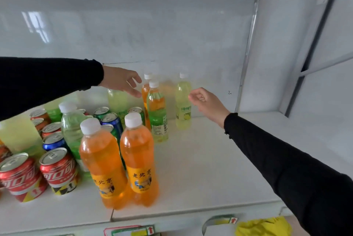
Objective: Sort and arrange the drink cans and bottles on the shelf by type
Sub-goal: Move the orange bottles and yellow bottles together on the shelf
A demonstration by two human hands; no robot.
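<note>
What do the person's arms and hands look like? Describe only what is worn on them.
Both arms are covered in long black sleeves that end at the wrists. The left sleeve has a plain, snug cuff; the right sleeve has a slightly frilled cuff edge. The left hand and right hand are bare: no gloves. No rings, watch or bracelet show.

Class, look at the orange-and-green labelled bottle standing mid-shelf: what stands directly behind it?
Behind the orange-and-green bottle stands another orange bottle, showing only its white cap and a strip of its left side. Its label and base are covered, so its type cannot be confirmed.
</note>
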